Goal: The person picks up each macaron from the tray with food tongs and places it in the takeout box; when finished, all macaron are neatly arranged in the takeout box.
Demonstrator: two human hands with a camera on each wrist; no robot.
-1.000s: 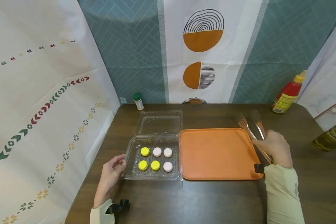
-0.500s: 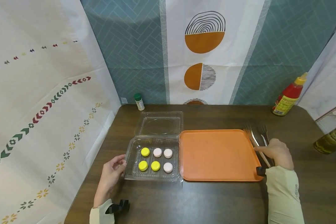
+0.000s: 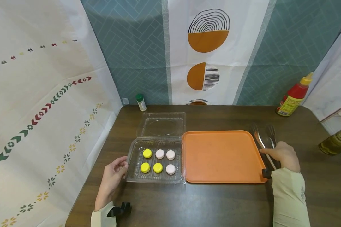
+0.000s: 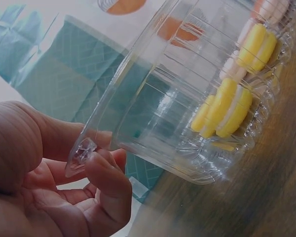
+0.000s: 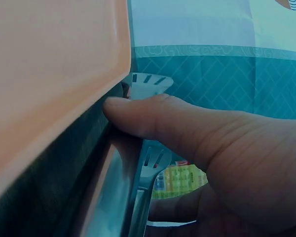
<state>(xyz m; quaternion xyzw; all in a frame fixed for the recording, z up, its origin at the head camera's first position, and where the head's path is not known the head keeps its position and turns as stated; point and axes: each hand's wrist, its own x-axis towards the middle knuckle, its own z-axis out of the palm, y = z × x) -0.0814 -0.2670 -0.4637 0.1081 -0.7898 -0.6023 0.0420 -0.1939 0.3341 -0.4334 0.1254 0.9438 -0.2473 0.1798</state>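
Note:
Beside the orange tray (image 3: 218,157), my right hand (image 3: 282,156) holds two metal forks, the left fork (image 3: 258,135) and the right fork (image 3: 271,133), with heads pointing away. In the right wrist view, the thumb (image 5: 148,116) lies along the handles and the other fingers are partly hidden behind. My left hand (image 3: 113,175) pinches the left rim of a clear plastic container (image 3: 134,164); the left wrist view shows thumb and fingertips at its corner tab. Three yellow macarons (image 3: 145,167) and three pale ones (image 3: 170,169) sit inside. The container's lid (image 3: 163,124) lies folded back.
A small green-capped shaker (image 3: 141,102) stands at the back left of the dark wooden table (image 3: 216,205). At the back right is a red squeeze bottle (image 3: 294,96) with a yellow cap. A dark patterned bottle (image 3: 336,140) stands at the right. Curtains enclose the table.
My right hand has drawn the forks slightly toward me and to the right, and their heads now point more straight ahead. The left hand and the container have stayed put.

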